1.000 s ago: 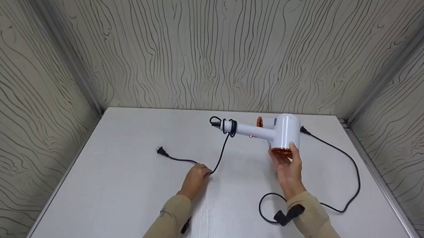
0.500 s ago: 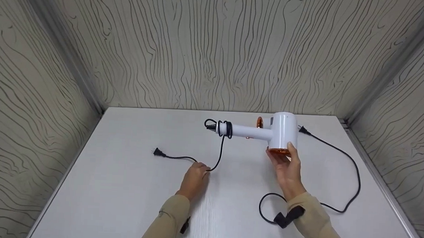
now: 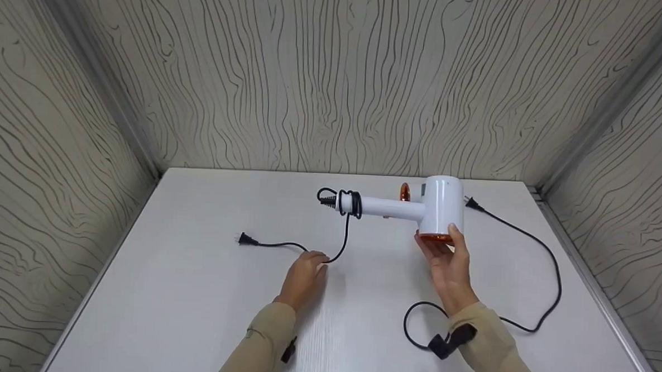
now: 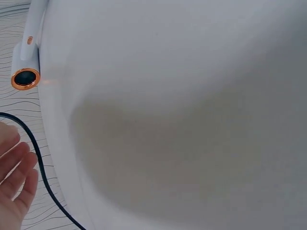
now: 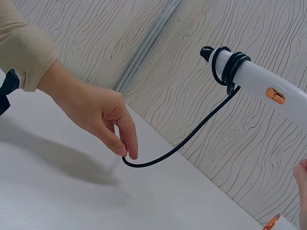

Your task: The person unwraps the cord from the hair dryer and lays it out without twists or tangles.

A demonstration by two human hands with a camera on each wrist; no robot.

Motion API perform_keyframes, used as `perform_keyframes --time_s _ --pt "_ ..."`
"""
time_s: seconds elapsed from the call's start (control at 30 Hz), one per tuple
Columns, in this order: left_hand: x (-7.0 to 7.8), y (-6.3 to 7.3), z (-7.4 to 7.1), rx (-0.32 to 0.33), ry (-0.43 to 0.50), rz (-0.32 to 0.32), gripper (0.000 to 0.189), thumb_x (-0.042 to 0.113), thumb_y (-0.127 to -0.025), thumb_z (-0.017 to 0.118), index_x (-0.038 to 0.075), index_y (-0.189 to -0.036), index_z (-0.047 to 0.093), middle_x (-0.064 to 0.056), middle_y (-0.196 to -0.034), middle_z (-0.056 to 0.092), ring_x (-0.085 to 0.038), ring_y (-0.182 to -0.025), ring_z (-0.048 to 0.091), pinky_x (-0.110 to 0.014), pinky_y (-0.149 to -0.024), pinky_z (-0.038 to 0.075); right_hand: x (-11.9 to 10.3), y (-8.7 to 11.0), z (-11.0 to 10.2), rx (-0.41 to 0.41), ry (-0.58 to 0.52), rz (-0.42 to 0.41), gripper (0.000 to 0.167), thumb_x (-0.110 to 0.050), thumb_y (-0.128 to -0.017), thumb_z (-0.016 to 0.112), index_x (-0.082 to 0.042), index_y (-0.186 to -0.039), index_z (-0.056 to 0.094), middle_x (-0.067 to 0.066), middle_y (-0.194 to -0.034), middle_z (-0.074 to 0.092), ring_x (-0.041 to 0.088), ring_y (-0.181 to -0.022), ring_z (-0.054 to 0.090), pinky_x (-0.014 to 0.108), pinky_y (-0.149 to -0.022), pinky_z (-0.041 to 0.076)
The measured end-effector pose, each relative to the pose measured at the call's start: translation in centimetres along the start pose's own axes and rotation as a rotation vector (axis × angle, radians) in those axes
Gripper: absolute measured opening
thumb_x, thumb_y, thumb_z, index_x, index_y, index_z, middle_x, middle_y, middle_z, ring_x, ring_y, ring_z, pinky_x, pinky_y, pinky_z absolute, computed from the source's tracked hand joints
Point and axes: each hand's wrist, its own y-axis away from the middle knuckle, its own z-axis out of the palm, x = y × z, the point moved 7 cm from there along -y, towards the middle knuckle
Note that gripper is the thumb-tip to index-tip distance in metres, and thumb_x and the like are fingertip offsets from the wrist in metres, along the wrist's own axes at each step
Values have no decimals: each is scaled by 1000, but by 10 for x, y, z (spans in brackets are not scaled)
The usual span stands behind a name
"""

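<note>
My right hand [image 3: 449,266] grips a white hair dryer [image 3: 443,205] by its orange-rimmed end, thumb on the side of the barrel and fingers beneath. Its handle points left, and black cord [image 3: 356,204] is wound in several turns around the handle's tip. From there the cord hangs down to my left hand [image 3: 303,277], which pinches it between thumb and fingertips, as the right wrist view shows. Past this hand the cord runs left to a two-pin plug [image 3: 247,239]. The handle's orange button [image 5: 275,96] faces the right wrist camera.
Behind the held dryer lies a second white hair dryer, partly hidden, its orange ring [image 3: 405,192] showing. Another black plug [image 3: 474,203] with its cord [image 3: 556,268] curves down the right side of the white table [image 3: 191,314]. Wood-patterned walls [image 3: 335,80] enclose the table.
The held dryer has shifted slightly left and turned a little, so its red light no longer shows. My left hand has moved slightly up, and the plug has slid left.
</note>
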Motion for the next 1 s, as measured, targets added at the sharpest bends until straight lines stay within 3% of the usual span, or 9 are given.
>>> perform_keyframes --time_s 0.33,0.53,0.7,0.87,1.0 --pt "11 -15 -9 -10 41 -75 19 13 -92 63 7 -108 71 -8 -111 70 -23 -108 66 -34 -93 56 0 1 -2 10 16 -4 56 -43 -97 48 -27 -142 20 1 -130 39 13 -114 57 29 -104 51" --pt "25 -28 -19 89 63 1 18 12 -93 62 7 -107 71 -9 -107 72 -22 -103 69 -32 -91 57 0 1 -3 3 -3 3 56 -43 -97 48 -27 -143 20 1 -132 39 13 -114 57 30 -104 51" --pt "27 -38 -24 156 148 -9 18 10 -93 62 4 -108 70 -9 -103 74 -20 -95 71 -31 -86 59 0 1 -2 -5 -8 -8 54 -43 -97 48 -27 -141 22 2 -129 41 12 -111 59 29 -101 53" --pt "28 -44 -24 138 258 -60 22 13 -95 59 2 -112 69 -10 -103 75 -20 -95 72 -31 -83 59 0 3 -2 -12 -13 -18 48 -42 -97 49 -26 -136 26 2 -125 43 13 -107 61 30 -99 54" --pt "31 -46 -22 99 278 -67 24 14 -95 58 1 -113 69 -10 -101 76 -20 -94 72 -33 -84 58 -1 4 -1 -20 -13 -31 42 -41 -96 48 -25 -131 30 2 -122 45 14 -104 62 29 -98 55"
